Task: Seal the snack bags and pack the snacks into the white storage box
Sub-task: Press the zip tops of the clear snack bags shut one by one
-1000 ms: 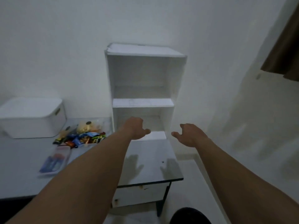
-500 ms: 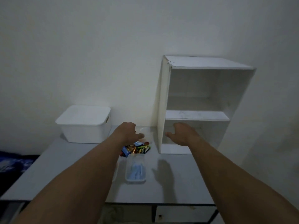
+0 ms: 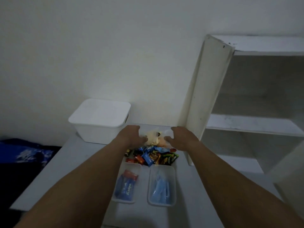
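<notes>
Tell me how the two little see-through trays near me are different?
The left tray holds a blue packet with a red end; the right tray holds pale blue things I cannot identify. An arm partly covers the left tray; the right tray shows whole. Both are clear, shallow and sit side by side below the snack pile.

Two hands reach over one table: the left hand and the right hand. One white storage box and one white shelf unit stand there, with two clear trays, the left tray and the right tray. The small wrapped snacks form one pile, too jumbled to count, and the clear snack bags between the hands cannot be numbered
</notes>
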A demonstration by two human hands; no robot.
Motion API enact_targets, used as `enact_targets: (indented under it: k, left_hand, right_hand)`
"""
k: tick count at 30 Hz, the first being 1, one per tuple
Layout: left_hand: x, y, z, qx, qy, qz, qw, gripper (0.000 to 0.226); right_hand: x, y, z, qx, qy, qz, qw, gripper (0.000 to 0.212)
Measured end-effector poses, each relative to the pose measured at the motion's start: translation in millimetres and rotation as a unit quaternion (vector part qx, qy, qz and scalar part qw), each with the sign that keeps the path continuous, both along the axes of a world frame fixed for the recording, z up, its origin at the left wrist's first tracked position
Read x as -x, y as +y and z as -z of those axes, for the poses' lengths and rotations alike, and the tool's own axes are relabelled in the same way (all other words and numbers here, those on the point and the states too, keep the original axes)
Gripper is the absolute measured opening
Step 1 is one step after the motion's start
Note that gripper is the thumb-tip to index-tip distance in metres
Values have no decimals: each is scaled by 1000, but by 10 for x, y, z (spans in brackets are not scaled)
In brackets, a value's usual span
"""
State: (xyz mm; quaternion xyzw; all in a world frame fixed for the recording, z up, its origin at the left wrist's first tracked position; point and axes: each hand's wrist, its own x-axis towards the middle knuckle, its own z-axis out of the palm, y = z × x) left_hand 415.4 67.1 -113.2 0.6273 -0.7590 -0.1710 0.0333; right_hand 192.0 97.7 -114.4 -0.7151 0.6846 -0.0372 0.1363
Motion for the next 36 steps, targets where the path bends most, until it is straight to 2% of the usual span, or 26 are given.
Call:
enact_targets:
  k: [6,13,20,27,30,32,36]
  left_hand:
    - [-58,-707,311,-22,-29,-11,999,80]
    - [-38,-1412,775,-45,1,-21,999,66]
    - [-46,-1930,1281,-75,7,8,997,60]
    - [28,-2214,1632,-123,45,8,991,59]
    - [73,-2277,1724,-137,56,-1,989,52]
    - [71,-2302,1745,-129,63,-13,990,44]
    - [52,-2313,1636,-101,62,-16,993,25]
  right_hand:
    - [-173,-724,498,-30,-27,-30,999,60]
    - [-489,-1264,1046,-50,-44,-46,997,52]
    - [-810,-1572,1423,5,11,-56,998,40]
    - [-921,-1740,1711,-34,68,0,997,47]
    - [-958,-1804,1738,-62,67,25,995,28]
    - [-984,-1841,1707,-80,48,53,994,13]
    - [-975,-1845,1630,-100,-58,124,986,21]
